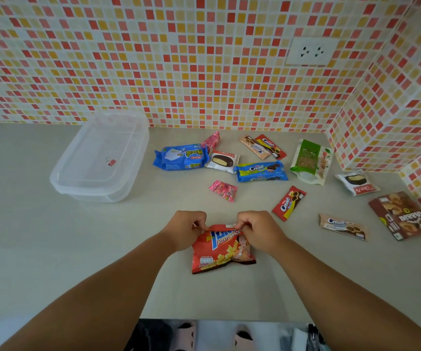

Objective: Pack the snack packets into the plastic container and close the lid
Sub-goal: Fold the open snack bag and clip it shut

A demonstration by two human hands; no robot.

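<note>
A red potato snack bag (220, 252) lies on the counter near the front edge. My left hand (187, 228) pinches its top left corner and my right hand (258, 230) pinches its top right corner. The clear plastic container (83, 183) stands at the back left, its lid on, with a small pink binder clip (111, 162) lying on or in it. Several other snack packets are scattered behind and to the right: a blue biscuit pack (181, 157), a choco pie (223, 160), a blue Cream-O pack (262, 172), a pink candy packet (224, 190) and a red Cream-O sachet (289, 202).
A green nut pouch (310, 160), a second choco pie (357, 183), a brown snack box (404, 215) and a beige Cream-O sachet (343, 225) lie at the right. Tiled walls close the back and right corner; a wall socket (310, 51) sits above.
</note>
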